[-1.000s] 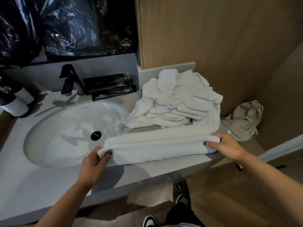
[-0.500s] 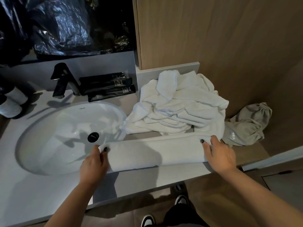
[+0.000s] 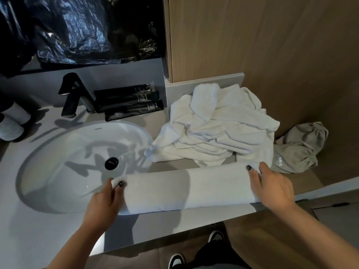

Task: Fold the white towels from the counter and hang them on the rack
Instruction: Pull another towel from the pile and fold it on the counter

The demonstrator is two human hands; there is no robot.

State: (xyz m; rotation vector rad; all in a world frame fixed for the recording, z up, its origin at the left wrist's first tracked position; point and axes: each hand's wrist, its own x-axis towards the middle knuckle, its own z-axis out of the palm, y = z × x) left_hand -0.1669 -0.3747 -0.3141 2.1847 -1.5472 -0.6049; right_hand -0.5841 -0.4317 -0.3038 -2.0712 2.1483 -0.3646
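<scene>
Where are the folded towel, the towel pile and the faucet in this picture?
folded towel (image 3: 186,188): head view, middle of its flat top.
towel pile (image 3: 219,125): head view, centre of the crumpled heap.
faucet (image 3: 72,94): head view, on its black body.

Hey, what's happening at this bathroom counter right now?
A person is folding a white towel into a long strip along the front edge of the counter. The left hand pinches its end over the sink, and the right hand holds the other end. A heap of unfolded white towels waits behind, beside a grey cloth bag.
</scene>
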